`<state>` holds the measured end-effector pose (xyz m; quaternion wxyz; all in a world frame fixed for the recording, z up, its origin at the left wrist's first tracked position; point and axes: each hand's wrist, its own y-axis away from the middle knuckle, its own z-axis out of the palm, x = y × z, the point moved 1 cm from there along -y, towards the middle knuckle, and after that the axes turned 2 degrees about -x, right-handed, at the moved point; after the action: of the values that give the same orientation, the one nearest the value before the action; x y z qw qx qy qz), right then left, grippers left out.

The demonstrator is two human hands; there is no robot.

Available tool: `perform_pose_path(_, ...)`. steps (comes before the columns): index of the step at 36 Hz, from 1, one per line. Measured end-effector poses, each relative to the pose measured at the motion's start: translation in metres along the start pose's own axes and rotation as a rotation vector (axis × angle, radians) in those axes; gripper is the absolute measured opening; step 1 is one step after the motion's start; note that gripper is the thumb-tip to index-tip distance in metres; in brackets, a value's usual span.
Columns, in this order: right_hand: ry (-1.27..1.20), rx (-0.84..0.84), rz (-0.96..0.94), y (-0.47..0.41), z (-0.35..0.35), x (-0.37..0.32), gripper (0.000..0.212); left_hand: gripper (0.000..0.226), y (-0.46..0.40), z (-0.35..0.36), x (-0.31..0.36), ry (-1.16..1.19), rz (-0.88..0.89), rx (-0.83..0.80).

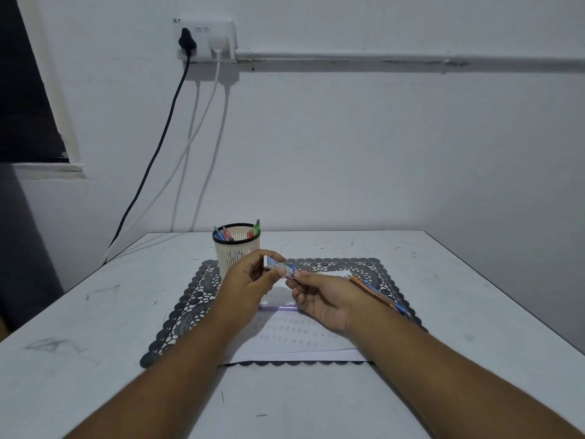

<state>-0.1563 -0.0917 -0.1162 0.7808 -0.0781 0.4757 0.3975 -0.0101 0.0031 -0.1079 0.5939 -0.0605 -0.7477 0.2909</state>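
Two bare forearms reach over a white desk [95, 343] and meet above a sheet of paper [294, 337] on a black lace mat [183, 312]. The left hand [250, 283] curls thumb and fingers round a small white and blue box [278, 266], held off the desk, while the right hand [323, 299] pinches its other end. Just beyond the left hand stands a pen cup [235, 248]; orange and blue pencils [383, 296] lie beside the right hand.
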Motion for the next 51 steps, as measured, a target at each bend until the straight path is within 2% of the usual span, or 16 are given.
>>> perform_pose_path(11,-0.061,0.056,-0.015,0.005,0.003,-0.004,0.01,0.01,-0.001,-0.003,-0.005,-0.045,-0.04,0.026)
perform_pose_path(18,0.0,0.101,-0.115,0.01,0.001,-0.011,0.008,0.02,-0.001,-0.007,-0.014,-0.28,-0.034,0.031)
perform_pose_path(24,0.123,0.132,-0.256,0.01,-0.002,-0.01,0.008,0.02,-0.002,-0.01,-0.014,-0.671,0.108,-0.012)
perform_pose_path(28,0.177,0.165,-0.314,0.011,-0.001,-0.012,0.011,0.015,-0.004,-0.008,-0.016,-0.846,0.11,-0.012)
perform_pose_path(32,0.247,0.166,-0.36,0.01,-0.002,-0.012,0.013,0.011,-0.003,-0.003,-0.012,-0.86,0.078,-0.001)
perform_pose_path(36,0.317,0.16,-0.39,0.008,-0.002,-0.011,0.004,0.009,-0.003,-0.005,-0.013,-0.84,0.03,0.002)
perform_pose_path(41,0.401,0.156,-0.446,0.008,-0.001,-0.01,0.013,0.008,-0.002,-0.005,-0.013,-0.818,-0.022,0.021)
perform_pose_path(51,0.468,0.181,-0.505,0.006,0.0,-0.011,0.015,0.015,0.002,0.001,-0.011,-0.779,-0.096,0.03)
